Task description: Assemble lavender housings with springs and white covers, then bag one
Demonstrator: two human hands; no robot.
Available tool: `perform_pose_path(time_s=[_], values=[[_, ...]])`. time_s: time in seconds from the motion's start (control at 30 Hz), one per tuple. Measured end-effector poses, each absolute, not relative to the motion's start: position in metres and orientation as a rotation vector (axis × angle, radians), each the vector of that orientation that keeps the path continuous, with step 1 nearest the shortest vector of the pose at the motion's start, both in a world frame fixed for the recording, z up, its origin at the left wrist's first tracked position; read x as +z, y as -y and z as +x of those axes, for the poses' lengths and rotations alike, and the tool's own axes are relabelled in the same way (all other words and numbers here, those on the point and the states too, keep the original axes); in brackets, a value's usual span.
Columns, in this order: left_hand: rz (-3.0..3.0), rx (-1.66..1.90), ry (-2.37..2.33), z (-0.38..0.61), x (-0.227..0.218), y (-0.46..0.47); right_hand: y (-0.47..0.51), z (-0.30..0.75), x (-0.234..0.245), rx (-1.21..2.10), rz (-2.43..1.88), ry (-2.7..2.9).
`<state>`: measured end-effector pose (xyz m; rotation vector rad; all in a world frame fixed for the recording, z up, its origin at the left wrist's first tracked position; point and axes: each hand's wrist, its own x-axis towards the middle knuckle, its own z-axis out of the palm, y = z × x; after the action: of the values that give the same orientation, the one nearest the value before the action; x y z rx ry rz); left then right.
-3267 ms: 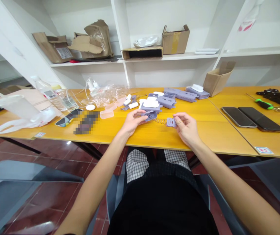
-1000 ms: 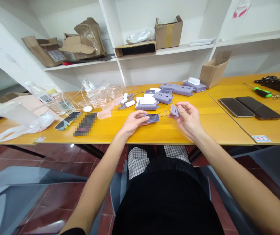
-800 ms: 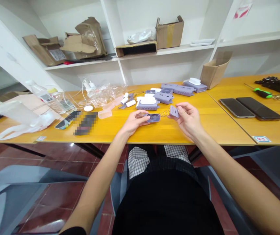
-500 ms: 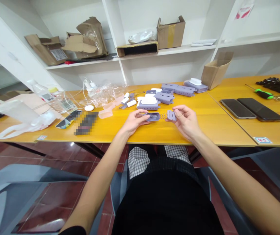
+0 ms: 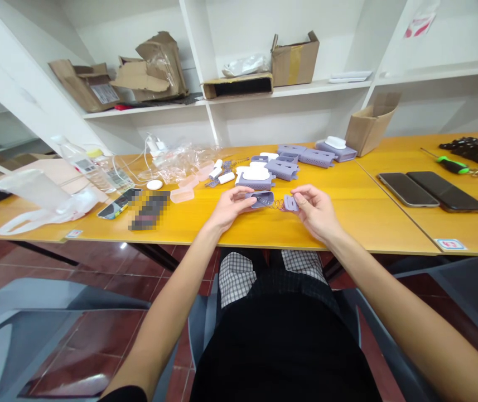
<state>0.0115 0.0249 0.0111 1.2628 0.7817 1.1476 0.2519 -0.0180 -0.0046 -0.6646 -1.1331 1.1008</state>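
Center frame, the left hand [image 5: 230, 210] grips a case [image 5: 268, 199], the right hand [image 5: 316, 213] pinches a cap [image 5: 290, 204]: likely light, stiff, best held by edges; the spring [image 5: 278, 205] between should flex.

Spring [image 5: 278, 205] between housing [image 5: 265, 199] and plate [image 5: 290, 203].

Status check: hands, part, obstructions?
Left hand gripping purple open housing; right hand pinching purple slotted plate. Coil spring between them, one end inside housing. White-topped purple case just beyond housing, not between hands.

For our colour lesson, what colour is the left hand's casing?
Greyish-purple casing, seen best in the head view.
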Motion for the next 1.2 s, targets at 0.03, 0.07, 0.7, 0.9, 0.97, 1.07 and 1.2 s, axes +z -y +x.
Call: perform_pose_path(time_s=[0.03,0.07,0.7,0.9,0.97,1.07,1.2], values=[[1.267,1.16,-0.783,0.011,0.011,-0.025,0.018,0.251,-0.005,1.059,-0.682,1.154],[1.269,1.175,-0.786,0.011,0.011,-0.025,0.019,0.251,-0.005,1.01,-0.7,1.178],[1.477,1.231,-0.834,0.012,0.014,-0.022,0.029,0.239,-0.013,0.481,-0.846,1.406],[1.398,1.198,-0.783,0.013,0.012,-0.023,0.027,0.241,-0.014,0.387,-0.86,1.384],[1.341,1.199,-0.787,0.013,0.012,-0.022,0.028,0.241,-0.012,0.288,-0.877,1.379],[1.28,1.196,-0.783,0.015,0.011,-0.022,0.03,0.242,-0.011,0.17,-0.905,1.408],[1.287,1.201,-0.782,0.015,0.011,-0.021,0.032,0.241,-0.01,0.164,-0.908,1.473]])
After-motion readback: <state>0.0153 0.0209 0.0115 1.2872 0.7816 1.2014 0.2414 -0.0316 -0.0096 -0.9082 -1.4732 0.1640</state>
